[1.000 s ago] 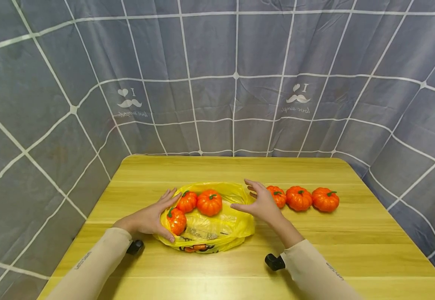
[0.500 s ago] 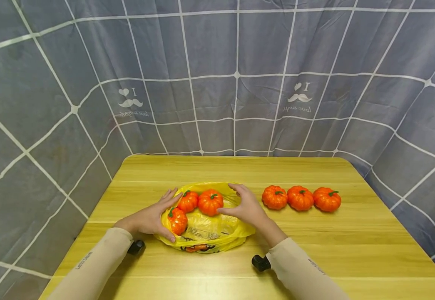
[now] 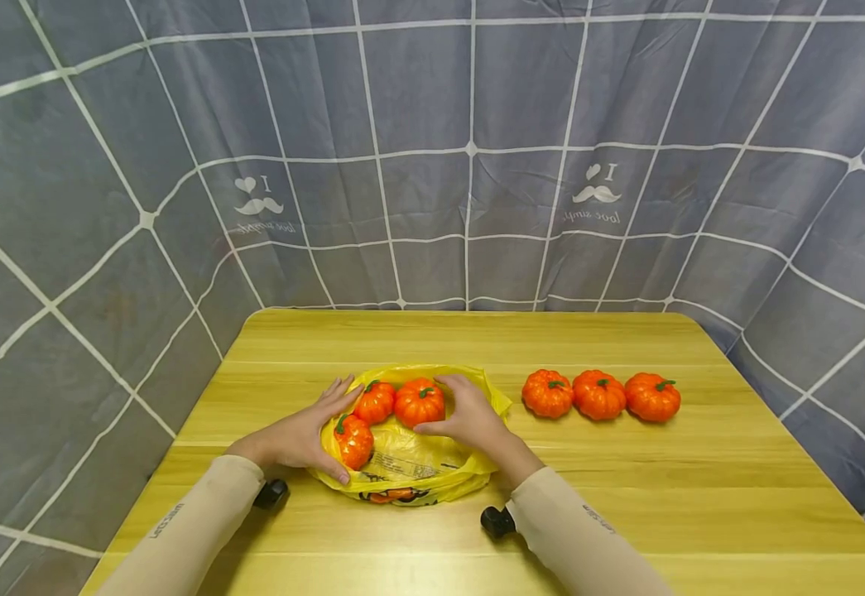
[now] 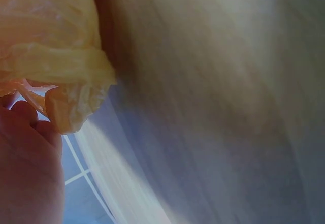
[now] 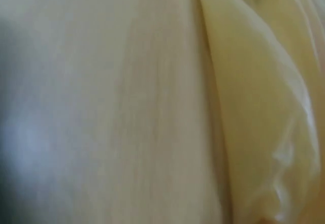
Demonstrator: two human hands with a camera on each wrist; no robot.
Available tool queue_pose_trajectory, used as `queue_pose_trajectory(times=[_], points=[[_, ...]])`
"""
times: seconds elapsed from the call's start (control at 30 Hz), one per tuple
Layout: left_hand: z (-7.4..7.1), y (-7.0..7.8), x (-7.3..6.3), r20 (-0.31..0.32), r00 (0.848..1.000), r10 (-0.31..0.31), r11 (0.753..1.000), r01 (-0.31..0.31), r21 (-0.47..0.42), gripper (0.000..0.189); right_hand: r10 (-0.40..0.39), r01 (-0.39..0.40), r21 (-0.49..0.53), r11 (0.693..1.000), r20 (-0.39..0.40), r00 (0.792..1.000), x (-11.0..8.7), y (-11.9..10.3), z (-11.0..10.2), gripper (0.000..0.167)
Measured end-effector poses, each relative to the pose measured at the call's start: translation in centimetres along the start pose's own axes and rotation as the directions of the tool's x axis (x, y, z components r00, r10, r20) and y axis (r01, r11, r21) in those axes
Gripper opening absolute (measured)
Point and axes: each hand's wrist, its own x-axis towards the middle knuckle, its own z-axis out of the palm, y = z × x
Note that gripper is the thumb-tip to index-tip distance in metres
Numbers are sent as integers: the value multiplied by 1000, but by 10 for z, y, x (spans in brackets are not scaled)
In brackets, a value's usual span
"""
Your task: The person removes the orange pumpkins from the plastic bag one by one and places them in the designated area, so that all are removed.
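A yellow plastic bag (image 3: 432,480) lies on the table with its mouth spread. Inside it sit 3 small orange pumpkins with green stems: a front-left pumpkin (image 3: 354,447), a back-left pumpkin (image 3: 374,406) and a right pumpkin (image 3: 417,406). My left hand (image 3: 301,434) rests against the bag's left end, fingers and thumb spread along the rim. In the left wrist view, fingers touch the crumpled bag (image 4: 76,71). My right hand (image 3: 469,418) reaches over the right rim and grips the right pumpkin, thumb in front and fingers behind. The right wrist view shows only blurred bag film (image 5: 264,107) and wood.
Outside the bag, to its right, a row of 3 more pumpkins stands: a left one (image 3: 548,393), a middle one (image 3: 599,395) and a right one (image 3: 652,397). The wooden table (image 3: 432,546) ends at a grey checked curtain (image 3: 432,190).
My right hand has moved left from beside the outer pumpkins, over the bag's rim, to the right pumpkin inside. My left hand and the pumpkins have stayed nearly still.
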Motion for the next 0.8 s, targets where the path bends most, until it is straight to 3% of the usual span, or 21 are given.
queue_pose_trajectory(times=[0.53, 0.8], points=[[1, 0, 0, 3, 1000, -18, 1000, 18, -6, 134, 5, -5, 5, 1000, 4, 1000, 2, -1, 6, 88], [0, -1, 1, 5, 1000, -8, 1000, 8, 13, 135, -17, 20, 78, 997, -42, 999, -5, -7, -12, 86]])
